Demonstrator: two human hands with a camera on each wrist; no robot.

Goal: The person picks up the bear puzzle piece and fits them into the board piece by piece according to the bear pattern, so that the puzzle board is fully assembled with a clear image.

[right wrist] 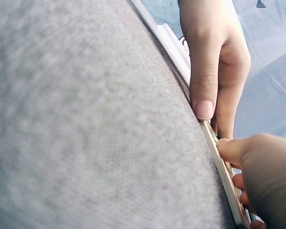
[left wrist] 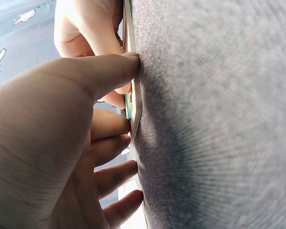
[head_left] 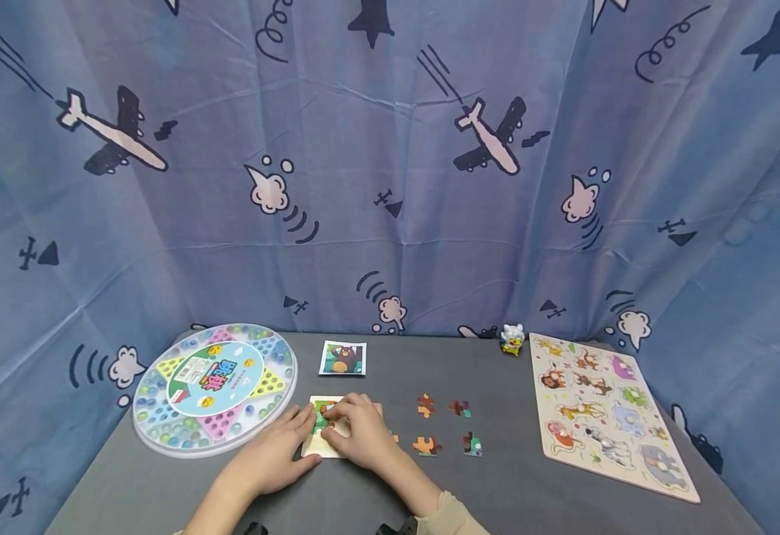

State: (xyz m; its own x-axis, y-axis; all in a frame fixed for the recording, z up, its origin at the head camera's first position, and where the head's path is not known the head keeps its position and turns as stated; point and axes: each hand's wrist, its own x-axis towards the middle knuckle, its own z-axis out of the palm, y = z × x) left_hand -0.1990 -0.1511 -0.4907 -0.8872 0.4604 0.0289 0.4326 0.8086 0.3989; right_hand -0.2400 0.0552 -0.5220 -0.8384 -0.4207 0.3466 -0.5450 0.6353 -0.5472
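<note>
A small wooden puzzle board [head_left: 316, 448], with green picture pieces in its upper left part, lies on the grey cloth in the head view. My left hand [head_left: 273, 455] grips its left side, the thumb at the near edge and the fingers by the far corner. Over the middle of the board, my right hand [head_left: 366, 437] bends its thumb and index finger around a green puzzle piece [head_left: 319, 423], largely hidden by the fingers. In the left wrist view, the left thumb [left wrist: 117, 67] touches the board's edge [left wrist: 136, 107]. Loose jigsaw pieces [head_left: 426, 446] lie to the right.
Behind the board lies a bear picture card [head_left: 343, 358]. A round Chinese checkers box [head_left: 283, 386] is at the left, a wooden animal puzzle [head_left: 584, 461] at the right. A small toy figure [head_left: 512, 339] stands at the back, before a blue curtain [head_left: 336, 186].
</note>
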